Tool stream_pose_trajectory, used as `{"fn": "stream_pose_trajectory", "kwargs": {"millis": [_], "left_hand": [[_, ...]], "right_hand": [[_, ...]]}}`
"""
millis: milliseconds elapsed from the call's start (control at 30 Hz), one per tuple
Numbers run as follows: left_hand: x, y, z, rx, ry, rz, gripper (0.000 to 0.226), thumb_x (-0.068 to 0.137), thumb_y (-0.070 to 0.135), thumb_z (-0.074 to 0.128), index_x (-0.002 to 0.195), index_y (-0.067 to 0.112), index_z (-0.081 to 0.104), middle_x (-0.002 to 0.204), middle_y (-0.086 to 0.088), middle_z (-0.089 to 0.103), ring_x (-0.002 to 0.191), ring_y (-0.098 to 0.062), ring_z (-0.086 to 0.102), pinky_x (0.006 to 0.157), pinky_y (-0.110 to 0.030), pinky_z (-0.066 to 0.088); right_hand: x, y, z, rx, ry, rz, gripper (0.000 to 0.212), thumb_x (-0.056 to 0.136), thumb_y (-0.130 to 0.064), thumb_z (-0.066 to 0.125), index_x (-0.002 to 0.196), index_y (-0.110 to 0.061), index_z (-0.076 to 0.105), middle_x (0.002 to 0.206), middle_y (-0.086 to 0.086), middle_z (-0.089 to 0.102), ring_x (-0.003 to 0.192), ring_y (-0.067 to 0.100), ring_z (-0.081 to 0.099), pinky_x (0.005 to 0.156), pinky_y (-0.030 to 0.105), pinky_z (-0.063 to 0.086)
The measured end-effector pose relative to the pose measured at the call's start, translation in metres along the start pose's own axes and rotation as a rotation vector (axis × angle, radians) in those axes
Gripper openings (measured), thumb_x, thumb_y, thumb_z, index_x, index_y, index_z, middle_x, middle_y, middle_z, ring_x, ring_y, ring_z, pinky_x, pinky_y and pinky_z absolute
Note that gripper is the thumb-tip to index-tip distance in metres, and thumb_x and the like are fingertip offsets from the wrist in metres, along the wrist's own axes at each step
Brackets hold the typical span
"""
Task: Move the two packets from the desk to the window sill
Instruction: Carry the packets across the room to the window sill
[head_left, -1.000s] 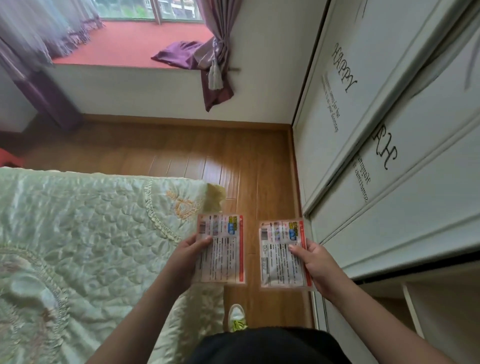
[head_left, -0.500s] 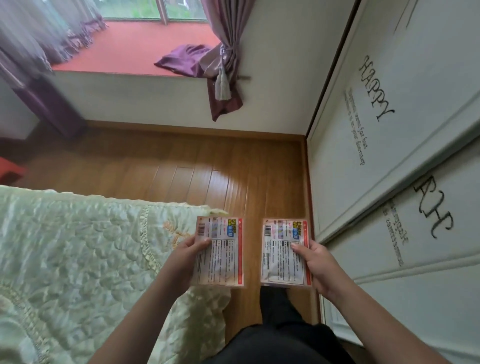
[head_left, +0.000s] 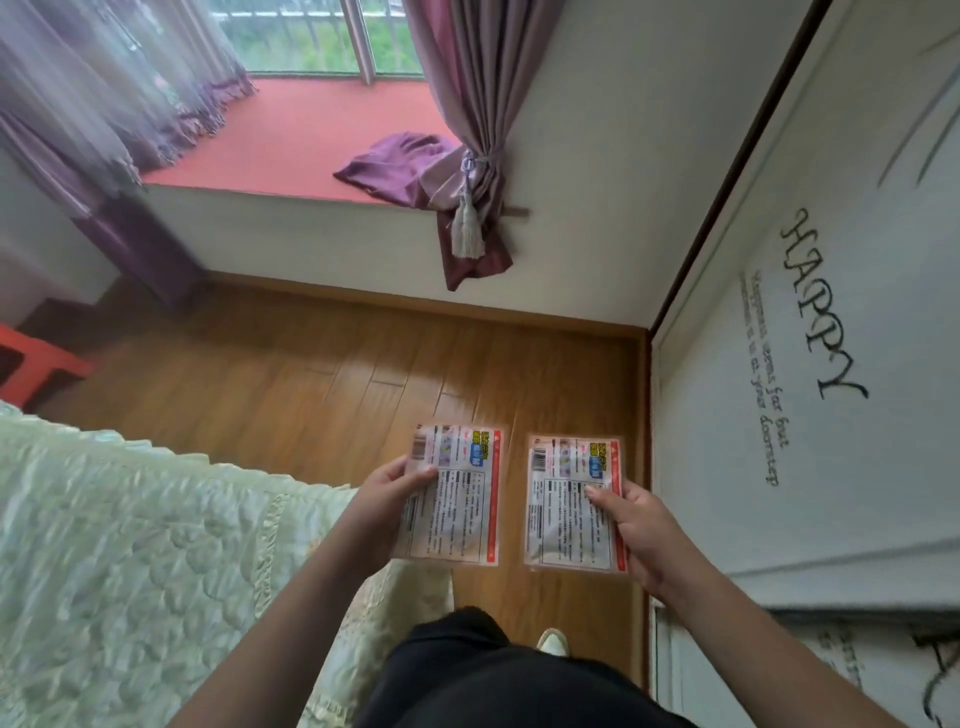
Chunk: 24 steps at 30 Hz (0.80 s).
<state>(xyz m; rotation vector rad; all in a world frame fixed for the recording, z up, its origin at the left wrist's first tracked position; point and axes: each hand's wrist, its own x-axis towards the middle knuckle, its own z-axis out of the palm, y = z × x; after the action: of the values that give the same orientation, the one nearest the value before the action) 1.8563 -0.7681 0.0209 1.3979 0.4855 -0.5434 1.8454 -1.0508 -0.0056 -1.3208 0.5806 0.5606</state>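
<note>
I hold two flat printed packets with red edges side by side over the wooden floor. My left hand grips the left packet by its left edge, thumb on top. My right hand grips the right packet by its right edge. The red window sill lies ahead at the top of the view, well beyond both packets. The desk is out of view.
A bed with a pale green quilt fills the left. White wardrobe doors with lettering line the right. A purple cloth and a tied curtain rest at the sill's right end. A red stool stands at far left.
I have walked forward along the gap between bed and wardrobe; the window sill is nearer and larger. Both packets stay in my hands in the same grip.
</note>
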Motion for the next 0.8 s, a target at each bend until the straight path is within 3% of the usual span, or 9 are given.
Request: {"fn": "stream_pose_trajectory", "kwargs": {"millis": [300, 700, 800], "left_hand": [[0.104, 0.065, -0.032, -0.091, 0.008, -0.007, 0.019, 0.096, 0.015, 0.056, 0.108, 0.002, 0.062, 0.088, -0.014, 0.076, 0.075, -0.029, 0.074, 0.056, -0.036, 0.060], [0.208, 0.166, -0.111, -0.166, -0.037, -0.012, 0.034, 0.082, 0.022, 0.067, 0.108, 0.001, 0.063, 0.098, -0.018, 0.076, 0.083, -0.031, 0.074, 0.070, -0.040, 0.062], [0.231, 0.185, -0.127, -0.214, -0.024, 0.000, 0.027, 0.089, 0.018, 0.063, 0.111, 0.002, 0.063, 0.103, -0.019, 0.075, 0.088, -0.032, 0.074, 0.074, -0.041, 0.062]], "right_hand": [[0.110, -0.085, 0.044, -0.064, -0.043, 0.008, 0.018, 0.098, -0.015, 0.055, 0.114, -0.009, 0.062, 0.095, 0.014, 0.079, 0.087, 0.029, 0.077, 0.068, 0.041, 0.063], [0.232, -0.204, 0.170, -0.174, -0.140, 0.014, 0.018, 0.098, -0.018, 0.055, 0.113, -0.010, 0.063, 0.095, 0.013, 0.079, 0.087, 0.029, 0.077, 0.064, 0.038, 0.062], [0.258, -0.225, 0.197, -0.222, -0.185, 0.024, 0.018, 0.098, -0.018, 0.055, 0.112, -0.010, 0.063, 0.095, 0.012, 0.079, 0.087, 0.029, 0.077, 0.066, 0.039, 0.063]]}}
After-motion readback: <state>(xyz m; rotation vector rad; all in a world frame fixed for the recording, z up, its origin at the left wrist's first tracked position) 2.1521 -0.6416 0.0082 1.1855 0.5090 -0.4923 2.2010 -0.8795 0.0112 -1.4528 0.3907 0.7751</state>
